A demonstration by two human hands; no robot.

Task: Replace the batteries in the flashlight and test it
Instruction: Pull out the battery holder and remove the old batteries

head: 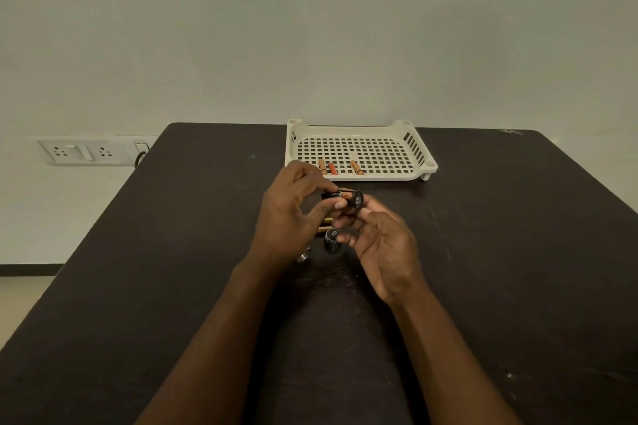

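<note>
The left hand is pinching a black-and-copper battery between thumb and fingertips, feeding it endwise into a small black battery holder that the right hand is gripping with its fingertips, both raised above the middle of the dark bench. The battery looks light, rigid and smooth-skinned, so it is probably apt to slip or roll; pinching it across its middle seems the surest hold. The holder appears to be stiff, light plastic, best held round its rim.

Just below the hands, a black flashlight part is lying on the bench, with a small silvery piece to its left. Farther off, three batteries are lying at the near edge of a white perforated tray.
</note>
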